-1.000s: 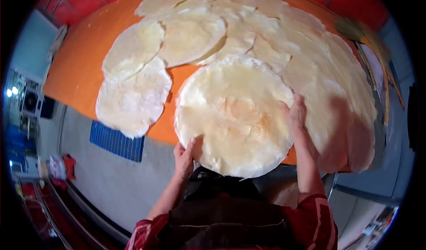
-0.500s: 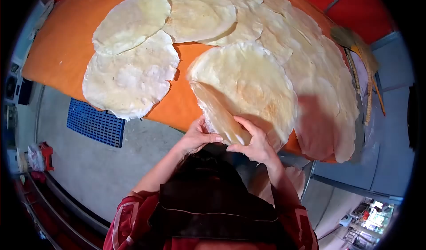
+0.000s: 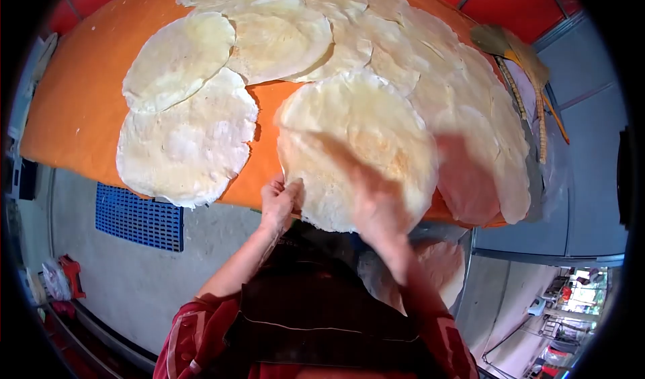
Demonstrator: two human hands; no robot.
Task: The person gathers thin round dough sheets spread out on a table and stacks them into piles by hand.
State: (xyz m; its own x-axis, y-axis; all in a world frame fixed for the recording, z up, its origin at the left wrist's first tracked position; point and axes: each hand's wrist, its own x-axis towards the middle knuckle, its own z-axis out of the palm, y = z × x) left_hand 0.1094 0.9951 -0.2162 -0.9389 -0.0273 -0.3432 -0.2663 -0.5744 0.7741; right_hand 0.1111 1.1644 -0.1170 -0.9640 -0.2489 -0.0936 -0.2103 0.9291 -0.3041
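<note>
A large, thin, round sheet of pale flatbread lies at the front of the orange-covered table, its near edge hanging slightly over the side. At that sheet's lower left edge, my left hand pinches the rim between thumb and fingers. My right hand is over the right part of the same sheet. Motion blurs its fingers, so whether they grip anything is unclear. To the left lies another round flatbread, ragged at the rim, partly under a smaller one.
Many overlapping sheets cover the table's back and right side. A brush-like bundle with sticks lies at the right edge. Below the table are a blue slatted mat and, by my right forearm, another pale sheet.
The front sheet's folded lower left edge has been laid flat. My left hand has moved left along its rim, and my right hand has come off the fold. The view has shifted slightly.
</note>
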